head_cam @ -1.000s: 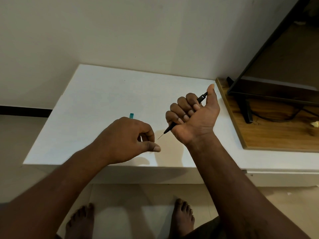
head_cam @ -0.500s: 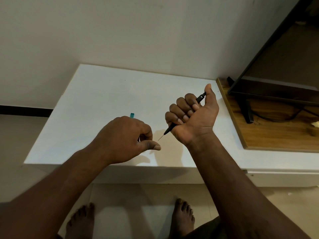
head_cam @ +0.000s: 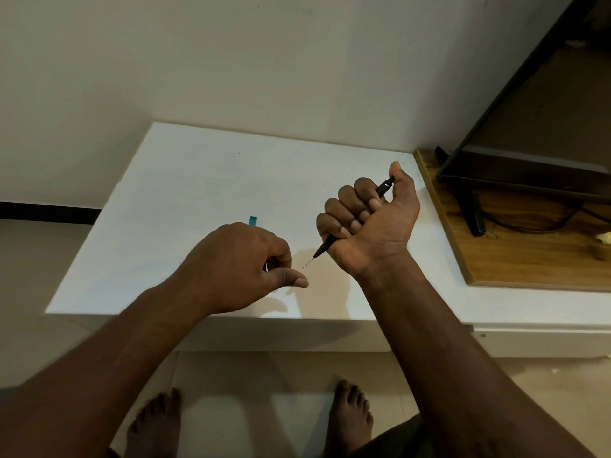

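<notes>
My right hand is held palm-up above the white table and grips a thin black precision screwdriver. Its needle tip points down-left toward my left hand. My left hand hovers over the table's front half, fingers curled under and thumb stretched forward. A small teal end sticks out above its knuckles, and a pale glint shows between the fingers and thumb. The rest of that small object is hidden by the hand. The needle tip stops just short of the left fingers.
A wall backs the table. On the right lies a wooden board carrying a dark flat screen on a stand with a black cable. My bare feet stand on the tiled floor below the table's front edge.
My right thumb has shifted very slightly to the left. Both hands otherwise stay where they were.
</notes>
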Demonstrator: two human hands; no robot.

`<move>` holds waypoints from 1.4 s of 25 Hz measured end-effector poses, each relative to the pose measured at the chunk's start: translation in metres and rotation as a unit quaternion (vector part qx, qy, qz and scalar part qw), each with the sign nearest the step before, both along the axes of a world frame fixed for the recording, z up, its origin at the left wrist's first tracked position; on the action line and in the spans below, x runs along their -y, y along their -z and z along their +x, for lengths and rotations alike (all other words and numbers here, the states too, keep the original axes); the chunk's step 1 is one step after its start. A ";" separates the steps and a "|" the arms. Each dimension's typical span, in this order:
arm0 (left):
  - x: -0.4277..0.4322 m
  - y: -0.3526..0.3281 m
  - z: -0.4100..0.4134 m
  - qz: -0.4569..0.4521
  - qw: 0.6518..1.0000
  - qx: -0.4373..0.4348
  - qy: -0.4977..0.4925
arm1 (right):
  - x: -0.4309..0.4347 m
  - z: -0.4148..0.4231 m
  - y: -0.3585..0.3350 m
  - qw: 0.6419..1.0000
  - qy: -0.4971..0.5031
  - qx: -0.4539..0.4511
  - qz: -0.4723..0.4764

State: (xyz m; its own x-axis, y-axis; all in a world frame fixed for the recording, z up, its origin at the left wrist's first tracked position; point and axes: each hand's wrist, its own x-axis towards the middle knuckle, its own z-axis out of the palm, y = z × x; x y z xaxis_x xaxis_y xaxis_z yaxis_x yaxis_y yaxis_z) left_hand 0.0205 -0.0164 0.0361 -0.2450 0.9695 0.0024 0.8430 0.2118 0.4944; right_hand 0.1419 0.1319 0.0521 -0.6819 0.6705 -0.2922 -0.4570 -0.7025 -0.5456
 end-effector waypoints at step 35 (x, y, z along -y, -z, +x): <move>-0.001 0.004 -0.003 0.034 0.999 -0.012 0.004 | -0.002 0.003 -0.002 1.000 -0.006 0.015 -0.027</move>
